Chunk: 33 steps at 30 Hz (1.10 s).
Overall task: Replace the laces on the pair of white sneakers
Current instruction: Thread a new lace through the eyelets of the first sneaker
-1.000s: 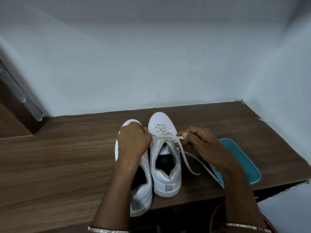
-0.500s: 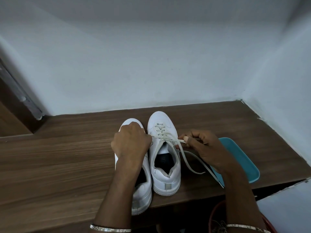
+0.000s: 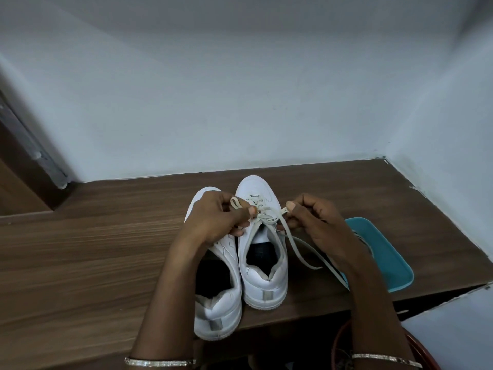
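Pinching lace [image 3: 267, 218] both sides: left hand [image 3: 213, 217] on loop, right hand [image 3: 314, 222] on strand. Laced sneaker [image 3: 262, 287] mid-table, toe 12, heel 6. Other sneaker [image 3: 217, 313] at its 9, front buried under left hand.

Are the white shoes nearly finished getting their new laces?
Not yet. Done: the lace already crosses the front eyelets of the right sneaker. In hand: the left hand and right hand each pinch part of that lace, and the eyelets nearer the ankle look unthreaded. Left: finishing that shoe, then the left sneaker, which shows no lace where visible.
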Tool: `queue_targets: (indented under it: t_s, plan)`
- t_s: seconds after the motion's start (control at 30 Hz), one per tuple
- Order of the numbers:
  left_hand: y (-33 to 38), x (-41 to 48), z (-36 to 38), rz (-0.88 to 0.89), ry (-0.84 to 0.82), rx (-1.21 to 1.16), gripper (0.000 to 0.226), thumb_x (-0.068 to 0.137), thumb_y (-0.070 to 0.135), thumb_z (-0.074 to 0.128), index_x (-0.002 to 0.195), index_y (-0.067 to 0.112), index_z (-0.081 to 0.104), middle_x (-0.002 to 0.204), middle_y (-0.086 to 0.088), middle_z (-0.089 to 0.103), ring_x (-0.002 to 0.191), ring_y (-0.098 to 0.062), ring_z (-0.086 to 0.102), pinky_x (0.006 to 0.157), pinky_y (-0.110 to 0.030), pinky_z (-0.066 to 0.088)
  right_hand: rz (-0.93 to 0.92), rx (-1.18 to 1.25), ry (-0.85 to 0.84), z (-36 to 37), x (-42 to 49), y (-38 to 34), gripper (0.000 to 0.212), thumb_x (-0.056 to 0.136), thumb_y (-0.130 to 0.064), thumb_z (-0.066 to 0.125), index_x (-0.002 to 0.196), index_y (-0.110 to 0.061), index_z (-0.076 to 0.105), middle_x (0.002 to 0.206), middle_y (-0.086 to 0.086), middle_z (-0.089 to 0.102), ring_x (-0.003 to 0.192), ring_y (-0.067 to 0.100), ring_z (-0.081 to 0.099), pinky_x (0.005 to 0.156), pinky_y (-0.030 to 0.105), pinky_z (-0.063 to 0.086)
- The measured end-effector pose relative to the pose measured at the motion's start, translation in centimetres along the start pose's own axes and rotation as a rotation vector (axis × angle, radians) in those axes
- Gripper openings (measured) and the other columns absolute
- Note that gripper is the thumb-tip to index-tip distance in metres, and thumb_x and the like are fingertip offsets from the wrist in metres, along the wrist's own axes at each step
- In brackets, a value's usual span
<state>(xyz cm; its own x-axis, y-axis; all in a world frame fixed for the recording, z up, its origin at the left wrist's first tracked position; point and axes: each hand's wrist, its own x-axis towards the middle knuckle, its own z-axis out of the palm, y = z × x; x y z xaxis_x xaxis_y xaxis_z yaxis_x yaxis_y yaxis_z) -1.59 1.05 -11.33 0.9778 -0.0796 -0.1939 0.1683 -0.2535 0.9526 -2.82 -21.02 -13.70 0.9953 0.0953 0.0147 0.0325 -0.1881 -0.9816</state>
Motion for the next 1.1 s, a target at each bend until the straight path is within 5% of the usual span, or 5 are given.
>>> queue_targets:
  t_s: [0.27,0.57,0.77,1.0,1.1]
  plan:
    - [-0.7,0.2,0.7,0.082,0.159,0.269,0.015,0.083,0.009,0.078,0.073,0.021,0.077,0.061,0.0,0.073,0.057,-0.013,0.072,0.075,-0.036,0.062,0.015,-0.054,-0.007,-0.6,-0.8,-0.1,0.02,0.1,-0.008,0.059,0.082,0.001,0.063,0.071,0.002,0.074,0.069,0.011,0.072,0.062,0.017,0.052]
    - [-0.1,-0.2,-0.2,0.04,0.04,0.193,0.003,0.086,0.005,0.076,0.086,0.007,0.077,0.071,-0.012,0.074,0.062,-0.012,0.072,0.061,-0.029,0.062,0.04,-0.099,0.02,-0.6,-0.9,-0.2,0.021,0.099,-0.014,0.061,0.083,-0.001,0.066,0.073,0.003,0.075,0.069,0.011,0.071,0.063,0.018,0.053]
    - [0.3,-0.5,-1.0,-0.083,-0.179,0.216,0.035,0.075,0.004,0.086,0.101,0.006,0.064,0.09,-0.018,0.073,0.077,-0.033,0.075,0.072,-0.042,0.064,0.001,-0.185,0.002,-0.2,-0.7,-1.5,0.043,0.068,-0.051,0.082,0.091,-0.015,0.072,0.086,0.007,0.074,0.08,0.026,0.07,0.075,0.038,0.061]
    - [0.1,-0.5,-0.7,-0.092,-0.234,0.203,0.042,0.072,-0.006,0.085,0.104,0.006,0.061,0.099,-0.022,0.07,0.08,-0.036,0.075,0.077,-0.048,0.062,-0.031,-0.385,-0.043,0.3,-0.2,-2.5,0.013,0.08,-0.021,0.084,0.088,-0.022,0.074,0.073,0.002,0.074,0.067,0.021,0.071,0.073,0.048,0.061]
    - [-0.2,-0.6,-0.3,-0.081,-0.225,0.186,0.04,0.072,-0.006,0.084,0.101,0.006,0.06,0.096,-0.022,0.071,0.077,-0.036,0.075,0.079,-0.05,0.062,-0.049,-0.331,0.052,-0.4,0.0,-2.7,0.009,0.084,-0.012,0.079,0.087,-0.02,0.077,0.075,0.004,0.075,0.068,0.014,0.068,0.072,0.037,0.058]
